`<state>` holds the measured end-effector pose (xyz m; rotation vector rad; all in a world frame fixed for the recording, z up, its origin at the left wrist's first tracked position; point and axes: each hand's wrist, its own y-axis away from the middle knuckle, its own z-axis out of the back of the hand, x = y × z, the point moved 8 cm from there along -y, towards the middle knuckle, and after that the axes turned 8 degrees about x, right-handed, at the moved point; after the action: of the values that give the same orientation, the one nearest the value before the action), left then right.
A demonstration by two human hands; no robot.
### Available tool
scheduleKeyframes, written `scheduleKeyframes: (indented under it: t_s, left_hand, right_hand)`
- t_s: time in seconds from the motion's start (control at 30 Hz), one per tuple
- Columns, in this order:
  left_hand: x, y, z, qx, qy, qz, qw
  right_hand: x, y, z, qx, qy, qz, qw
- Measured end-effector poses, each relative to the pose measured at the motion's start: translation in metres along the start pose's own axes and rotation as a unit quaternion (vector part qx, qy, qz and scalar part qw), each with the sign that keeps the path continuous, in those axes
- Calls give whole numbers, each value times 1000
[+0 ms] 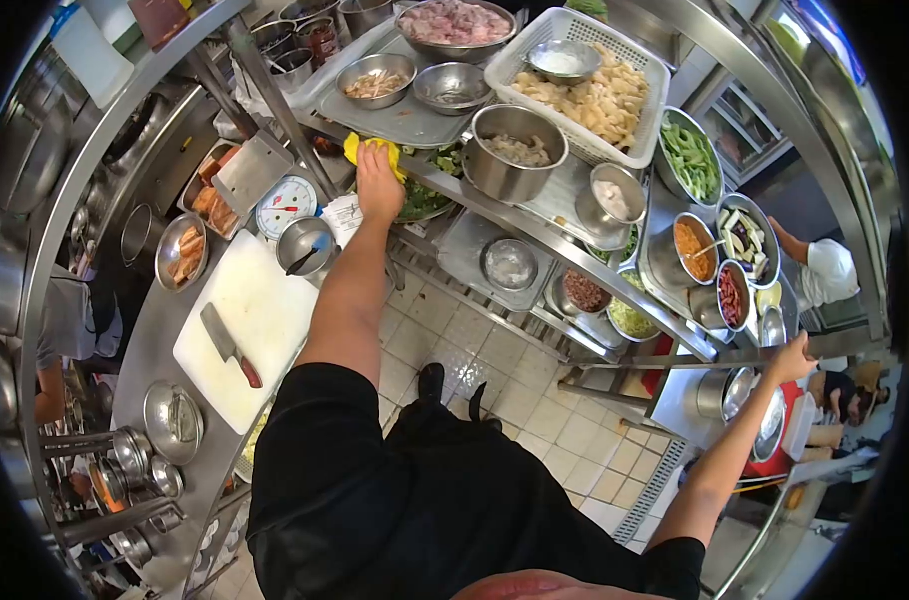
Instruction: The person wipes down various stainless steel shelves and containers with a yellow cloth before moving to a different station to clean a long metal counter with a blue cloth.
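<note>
My left hand [380,182] is closed around a yellow cloth [377,154], pressed to the front edge of the steel shelf [430,172]. Close by it are a metal tray [400,120] with bowls on it and leafy greens [425,195] just below. Out to the far right, my right hand [793,358] has curled fingers beside the end of the shelf's metal rail [745,355]; what they hold, if anything, is too small to make out. Near that hand stand a pot of red slices [732,295] and a bowl of cut eggplant [747,245].
A cleaver [230,345] lies on a white cutting board [245,300] at left, near a dial scale [287,207]. A pot [515,153] and a white basket [575,85] of pale pieces stand on the shelf. Other people [825,270] are at the right and left edges.
</note>
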<state>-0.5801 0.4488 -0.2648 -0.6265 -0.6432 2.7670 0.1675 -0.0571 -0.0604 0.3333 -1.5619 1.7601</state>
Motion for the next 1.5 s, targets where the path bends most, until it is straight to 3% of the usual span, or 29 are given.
scheduleKeyframes:
  t_s: [0.1,0.27,0.4,0.53,0.63,0.73,0.8,0.87,0.9,0.93,1.0,1.03,1.07,1.17,1.27,1.33,1.4,1.5]
  left_hand:
    - [45,-25,1,-9,-2,24,1000]
    - [110,-59,1,-3,-33,45,998]
    - [118,-70,13,17,44,114,992]
    - [134,-75,-1,-58,41,104,992]
    - [128,-71,4,4,41,135,990]
    - [134,-75,-6,-20,-33,90,995]
    - [148,-78,-23,68,-37,157,985]
    - [130,-73,-19,56,-10,176,983]
    - [122,-69,-22,49,2,174,984]
    - [115,-66,-24,38,13,174,984]
    - [95,-56,-31,45,18,168,985]
    - [83,-49,-32,44,17,168,985]
    - [71,-43,-31,41,16,169,985]
    - [30,-22,-35,40,6,142,989]
    - [-25,1,-35,27,-13,112,993]
    - [-57,20,-43,11,-30,79,996]
    - [-101,43,-44,-5,-37,35,999]
    - [-170,80,-50,19,-55,12,998]
  right_hand:
    - [-7,0,-3,8,-76,-67,995]
    - [13,4,0,2,-59,-51,997]
    - [9,0,1,-4,-53,-45,998]
    - [3,0,1,-9,-64,-71,995]
    - [-4,-2,1,-9,-78,-70,994]
    - [-37,-15,1,15,6,-89,996]
    - [-32,-20,10,-34,169,-32,984]
    - [-46,-21,8,-53,97,-74,991]
    - [-45,-15,4,-59,-8,-90,994]
    - [-49,-18,1,-47,-37,-63,996]
    - [-14,-10,7,-88,89,36,991]
    - [7,2,4,-63,-18,-17,998]
    - [15,4,3,-35,-1,-47,998]
    - [2,1,2,-50,-1,-25,998]
    - [41,19,7,-64,0,-52,997]
    - [20,11,2,-54,-24,-21,998]
    - [51,21,7,-58,-99,15,993]
    - [41,18,3,-15,-107,-13,994]
